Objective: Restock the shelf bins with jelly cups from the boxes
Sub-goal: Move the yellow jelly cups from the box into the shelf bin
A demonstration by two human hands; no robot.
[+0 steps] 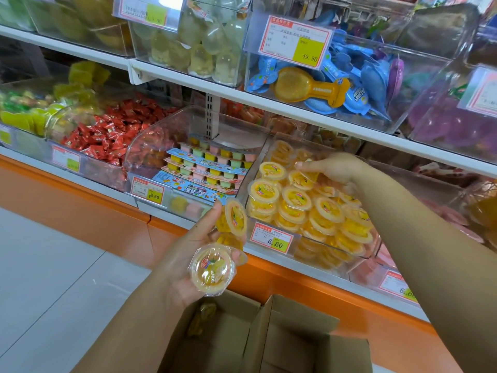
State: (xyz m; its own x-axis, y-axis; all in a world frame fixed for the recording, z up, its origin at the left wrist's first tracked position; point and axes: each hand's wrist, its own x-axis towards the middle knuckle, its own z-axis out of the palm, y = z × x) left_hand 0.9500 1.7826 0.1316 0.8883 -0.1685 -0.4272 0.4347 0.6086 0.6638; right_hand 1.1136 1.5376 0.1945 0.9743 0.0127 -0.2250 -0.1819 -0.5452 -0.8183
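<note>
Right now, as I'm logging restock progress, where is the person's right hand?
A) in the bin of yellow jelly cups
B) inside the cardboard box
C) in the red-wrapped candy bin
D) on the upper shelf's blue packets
A: the right hand reaches into the clear bin, over the yellow jelly cups, while the left hand holds spare cups by the cardboard box.

Lower shelf (102, 188), white edge over orange base: clear bins in a row, namely bin of yellow-green sweets (24, 142), bin of red wrapped sweets (91, 170), bin of multicolour jelly trays (150, 138), bin of yellow jelly cups (258, 154). Upper shelf (295, 107): bin of pale jellies (236, 76), bin of blue packets (419, 76). Floor (53, 265), pale tile: one open cardboard box (290, 337).
</note>
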